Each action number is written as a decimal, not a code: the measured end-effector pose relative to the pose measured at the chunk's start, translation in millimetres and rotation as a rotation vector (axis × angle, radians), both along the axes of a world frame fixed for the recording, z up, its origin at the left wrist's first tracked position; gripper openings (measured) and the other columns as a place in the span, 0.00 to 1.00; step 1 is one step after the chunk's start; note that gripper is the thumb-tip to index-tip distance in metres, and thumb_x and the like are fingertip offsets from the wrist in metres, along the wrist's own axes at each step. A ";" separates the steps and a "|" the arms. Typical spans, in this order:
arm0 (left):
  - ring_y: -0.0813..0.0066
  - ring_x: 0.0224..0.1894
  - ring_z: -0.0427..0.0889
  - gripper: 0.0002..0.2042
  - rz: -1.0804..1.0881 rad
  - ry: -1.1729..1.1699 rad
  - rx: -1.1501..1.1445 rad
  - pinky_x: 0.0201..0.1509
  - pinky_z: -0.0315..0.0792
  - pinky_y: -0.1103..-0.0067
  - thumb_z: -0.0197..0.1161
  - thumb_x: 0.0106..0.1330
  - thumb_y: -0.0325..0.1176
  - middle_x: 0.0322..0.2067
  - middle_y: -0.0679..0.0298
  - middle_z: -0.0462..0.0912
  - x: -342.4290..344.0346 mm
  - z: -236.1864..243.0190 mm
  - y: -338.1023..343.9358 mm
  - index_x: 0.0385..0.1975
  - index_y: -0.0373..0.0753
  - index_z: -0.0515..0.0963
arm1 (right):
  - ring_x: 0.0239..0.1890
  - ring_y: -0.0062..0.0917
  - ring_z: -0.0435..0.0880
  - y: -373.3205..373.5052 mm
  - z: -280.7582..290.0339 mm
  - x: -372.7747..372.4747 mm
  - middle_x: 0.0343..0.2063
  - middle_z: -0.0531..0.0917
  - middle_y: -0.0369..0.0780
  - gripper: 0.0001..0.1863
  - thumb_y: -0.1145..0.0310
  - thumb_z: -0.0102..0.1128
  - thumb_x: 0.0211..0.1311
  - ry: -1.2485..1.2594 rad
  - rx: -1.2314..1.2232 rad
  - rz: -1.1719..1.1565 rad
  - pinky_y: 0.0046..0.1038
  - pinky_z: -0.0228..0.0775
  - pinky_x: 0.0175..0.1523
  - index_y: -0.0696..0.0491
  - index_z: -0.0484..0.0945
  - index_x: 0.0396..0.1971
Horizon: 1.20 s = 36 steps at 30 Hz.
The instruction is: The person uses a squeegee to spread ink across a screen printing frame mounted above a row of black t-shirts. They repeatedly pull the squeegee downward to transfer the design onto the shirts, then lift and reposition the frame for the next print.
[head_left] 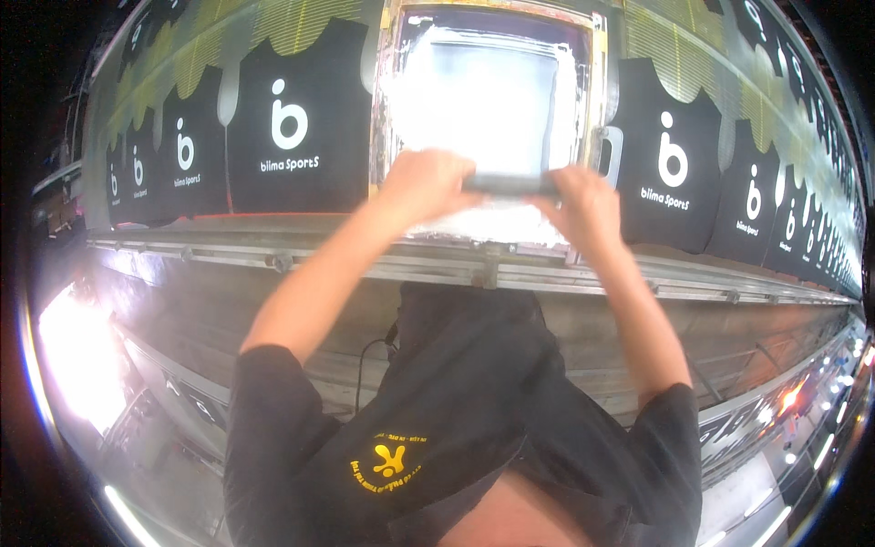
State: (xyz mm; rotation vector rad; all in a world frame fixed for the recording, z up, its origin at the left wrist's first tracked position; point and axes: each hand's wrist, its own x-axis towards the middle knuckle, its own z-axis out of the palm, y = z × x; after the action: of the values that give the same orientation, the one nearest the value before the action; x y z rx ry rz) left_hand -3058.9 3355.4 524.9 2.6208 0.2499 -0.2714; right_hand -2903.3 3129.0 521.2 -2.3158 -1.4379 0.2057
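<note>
A screen-printing frame (478,82) with a white ink-smeared middle lies on the long table, its edges stained and worn. Across its near part, both of my hands grip a dark bar-shaped squeegee (504,186): my left hand (426,182) closed round the left end, my right hand (583,205) closed round the right end. Beside the frame lie black fabric panels with a white printed logo, one to the left (328,109) and one to the right (693,128); a metal handle (612,155) shows at the frame's right.
More black printed panels (187,118) run along the table both ways. A metal rail (492,272) follows its near edge, close to my body. A thin cable (360,374) hangs below. At the lower right, another row of boards (747,428) shows under lights.
</note>
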 end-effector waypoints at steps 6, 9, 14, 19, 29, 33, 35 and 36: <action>0.52 0.36 0.89 0.32 0.009 -0.057 0.211 0.42 0.81 0.60 0.74 0.49 0.70 0.28 0.54 0.88 162.3 -1.4 138.9 0.34 0.43 0.87 | 0.40 0.43 0.88 142.8 7.9 148.0 0.33 0.88 0.45 0.34 0.35 0.74 0.52 0.044 -0.218 -0.132 0.43 0.79 0.46 0.55 0.86 0.41; 0.45 0.40 0.88 0.26 0.102 -0.217 0.203 0.48 0.81 0.59 0.78 0.46 0.54 0.34 0.45 0.89 193.4 7.7 154.5 0.33 0.36 0.89 | 0.39 0.42 0.89 173.7 -10.7 185.2 0.32 0.88 0.48 0.32 0.40 0.77 0.50 0.143 -0.137 -0.190 0.41 0.79 0.46 0.56 0.86 0.40; 0.45 0.40 0.88 0.26 0.107 -0.078 0.245 0.48 0.81 0.59 0.79 0.46 0.55 0.34 0.44 0.89 165.1 -8.3 127.4 0.37 0.39 0.90 | 0.37 0.40 0.89 151.6 -29.8 153.7 0.34 0.88 0.48 0.30 0.46 0.79 0.51 0.115 -0.016 -0.140 0.38 0.79 0.44 0.57 0.86 0.42; 0.60 0.41 0.88 0.20 0.035 0.063 0.206 0.38 0.81 0.63 0.70 0.60 0.60 0.32 0.64 0.88 66.0 -31.3 55.5 0.33 0.48 0.86 | 0.32 0.42 0.83 70.7 -52.9 53.6 0.27 0.83 0.44 0.26 0.45 0.78 0.50 0.013 -0.006 -0.079 0.42 0.75 0.38 0.55 0.80 0.28; 0.55 0.36 0.88 0.27 0.049 0.107 0.142 0.41 0.82 0.61 0.75 0.52 0.64 0.29 0.57 0.88 107.9 -4.8 88.2 0.32 0.43 0.87 | 0.33 0.34 0.84 95.0 -17.9 97.8 0.30 0.84 0.44 0.32 0.42 0.78 0.53 0.082 -0.115 -0.066 0.36 0.77 0.40 0.59 0.84 0.38; 0.46 0.38 0.88 0.25 0.085 -0.058 0.143 0.45 0.80 0.59 0.79 0.46 0.56 0.32 0.47 0.89 190.2 15.8 143.4 0.34 0.40 0.90 | 0.32 0.44 0.85 155.2 -16.2 173.5 0.27 0.84 0.48 0.28 0.46 0.80 0.51 0.190 0.028 -0.155 0.41 0.75 0.38 0.59 0.81 0.30; 0.46 0.37 0.88 0.23 0.086 -0.184 0.183 0.44 0.80 0.58 0.78 0.47 0.55 0.31 0.49 0.89 193.4 1.6 154.3 0.30 0.40 0.89 | 0.40 0.45 0.89 175.8 -11.7 176.1 0.34 0.89 0.52 0.24 0.58 0.82 0.48 0.153 0.008 -0.211 0.41 0.78 0.46 0.60 0.87 0.38; 0.47 0.37 0.88 0.22 0.089 -0.189 0.189 0.44 0.79 0.58 0.78 0.47 0.54 0.31 0.49 0.89 187.4 -4.4 152.3 0.29 0.40 0.88 | 0.39 0.45 0.89 171.6 0.1 164.2 0.33 0.89 0.53 0.25 0.57 0.82 0.48 0.250 0.069 -0.174 0.40 0.78 0.46 0.61 0.87 0.38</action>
State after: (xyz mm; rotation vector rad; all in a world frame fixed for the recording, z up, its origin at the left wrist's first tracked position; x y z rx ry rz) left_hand -2871.5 3507.7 520.5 2.7888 0.3412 0.0322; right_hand -2739.1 3300.6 521.3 -2.2520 -1.0997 0.3745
